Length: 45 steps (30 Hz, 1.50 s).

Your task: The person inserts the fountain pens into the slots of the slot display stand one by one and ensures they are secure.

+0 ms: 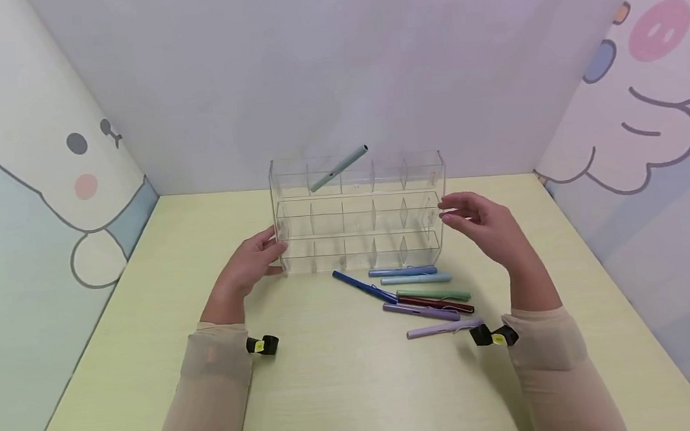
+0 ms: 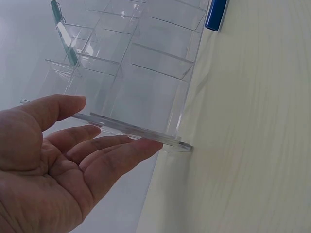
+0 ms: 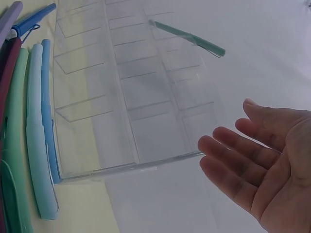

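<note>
A clear acrylic rack (image 1: 358, 224) with several compartments in stepped rows stands at the back of the table. My left hand (image 1: 254, 261) is at its left side panel, thumb on the inner side and fingers along the outside, lightly pinching it in the left wrist view. Near the right side, my right hand (image 1: 482, 224) hovers with loosely bent fingers and nothing in them; the right wrist view shows its fingertips (image 3: 206, 143) close to the panel. A grey-green pen (image 1: 339, 168) leans slantwise in the top row.
Before the rack lie several pens: a dark blue pen (image 1: 363, 287), a light blue pen (image 1: 415, 279), a green pen (image 1: 432, 295), a dark red pen (image 1: 445, 304) and a lilac pen (image 1: 435, 331). A wall (image 1: 337, 59) rises behind the table.
</note>
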Available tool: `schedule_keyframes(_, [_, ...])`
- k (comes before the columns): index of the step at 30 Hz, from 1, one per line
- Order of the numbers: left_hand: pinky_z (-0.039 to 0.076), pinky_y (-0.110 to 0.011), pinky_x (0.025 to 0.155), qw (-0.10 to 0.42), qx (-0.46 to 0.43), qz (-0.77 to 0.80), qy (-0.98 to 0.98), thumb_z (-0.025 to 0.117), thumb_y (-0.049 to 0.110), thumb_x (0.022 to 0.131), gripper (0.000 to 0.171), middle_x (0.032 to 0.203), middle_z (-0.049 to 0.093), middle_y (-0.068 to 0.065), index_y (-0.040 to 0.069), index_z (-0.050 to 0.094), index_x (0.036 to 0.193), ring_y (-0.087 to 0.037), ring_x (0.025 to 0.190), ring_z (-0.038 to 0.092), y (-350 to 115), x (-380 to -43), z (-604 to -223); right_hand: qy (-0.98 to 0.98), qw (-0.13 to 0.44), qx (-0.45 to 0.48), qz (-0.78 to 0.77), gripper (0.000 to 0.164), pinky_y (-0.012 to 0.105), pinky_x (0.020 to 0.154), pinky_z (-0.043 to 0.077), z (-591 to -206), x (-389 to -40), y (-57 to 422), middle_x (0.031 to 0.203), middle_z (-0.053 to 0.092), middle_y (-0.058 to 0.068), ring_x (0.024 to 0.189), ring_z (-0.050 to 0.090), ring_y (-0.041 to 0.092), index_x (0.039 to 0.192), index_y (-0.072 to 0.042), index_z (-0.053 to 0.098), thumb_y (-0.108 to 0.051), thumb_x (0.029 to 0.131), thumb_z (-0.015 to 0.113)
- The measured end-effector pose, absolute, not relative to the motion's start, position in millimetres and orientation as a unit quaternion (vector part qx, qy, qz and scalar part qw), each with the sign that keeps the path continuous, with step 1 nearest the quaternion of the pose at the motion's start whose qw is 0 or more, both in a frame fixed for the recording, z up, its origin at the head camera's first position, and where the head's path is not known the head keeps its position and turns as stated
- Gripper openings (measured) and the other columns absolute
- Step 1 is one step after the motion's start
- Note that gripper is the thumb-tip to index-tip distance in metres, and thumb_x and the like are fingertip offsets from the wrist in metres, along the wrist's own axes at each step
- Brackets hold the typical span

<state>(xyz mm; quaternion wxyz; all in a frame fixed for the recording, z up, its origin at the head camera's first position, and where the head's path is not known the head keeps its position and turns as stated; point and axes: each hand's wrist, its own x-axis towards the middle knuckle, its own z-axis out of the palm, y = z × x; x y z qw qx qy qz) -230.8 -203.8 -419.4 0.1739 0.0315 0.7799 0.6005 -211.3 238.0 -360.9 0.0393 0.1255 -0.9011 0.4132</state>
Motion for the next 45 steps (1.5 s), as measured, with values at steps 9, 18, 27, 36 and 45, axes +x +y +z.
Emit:
schedule_keyframes(9, [0.05,-0.05,0.101,0.176,0.034,0.606,0.775,0.052,0.029,0.103,0.064,0.155,0.037,-0.017,0.022,0.019,0.158,-0.036,0.137,0.044,-205,-231,-420,-0.929,-0.08,0.17,0.32,0.039,0.048,0.091,0.052,-361,-202,251,0.119,0.067,0.002,0.108,0.064,0.024,0.126,-0.019,0.062,-0.045,0.097,0.06])
schedule_keyframes(18, [0.051,-0.051,0.1,0.176,0.032,0.615,0.768,0.052,0.027,0.103,0.065,0.155,0.038,-0.017,0.02,0.019,0.159,-0.038,0.135,0.046,-208,-231,-420,-0.941,-0.181,0.174,0.227,0.035,0.046,0.089,0.053,-374,-206,249,0.112,0.069,0.003,0.105,0.064,0.023,0.12,-0.008,0.066,-0.033,0.094,0.066])
schedule_keyframes(27, [0.051,-0.049,0.1,0.178,0.032,0.616,0.767,0.053,0.027,0.103,0.064,0.156,0.036,-0.017,0.021,0.02,0.158,-0.037,0.137,0.044,-208,-232,-422,-0.947,-0.217,0.16,0.175,0.028,0.046,0.086,0.052,-401,-218,239,0.111,0.069,0.007,0.101,0.062,0.025,0.112,-0.009,0.069,-0.026,0.09,0.071])
schedule_keyframes(36, [0.051,-0.05,0.1,0.178,0.034,0.615,0.768,0.054,0.028,0.103,0.066,0.155,0.038,-0.016,0.02,0.02,0.158,-0.036,0.136,0.045,-206,-235,-423,-0.948,-0.231,0.139,0.167,0.013,0.033,0.065,0.043,-420,-223,233,0.088,0.062,0.001,0.076,0.051,0.018,0.093,-0.011,0.066,-0.02,0.088,0.072])
schedule_keyframes(45, [0.051,-0.05,0.101,0.177,0.031,0.606,0.775,0.054,0.029,0.102,0.066,0.155,0.038,-0.015,0.021,0.02,0.158,-0.035,0.137,0.044,-204,-235,-423,-0.953,-0.231,0.134,0.144,0.014,0.035,0.07,0.048,-431,-228,229,0.09,0.064,0.003,0.078,0.053,0.02,0.095,-0.009,0.067,-0.017,0.086,0.073])
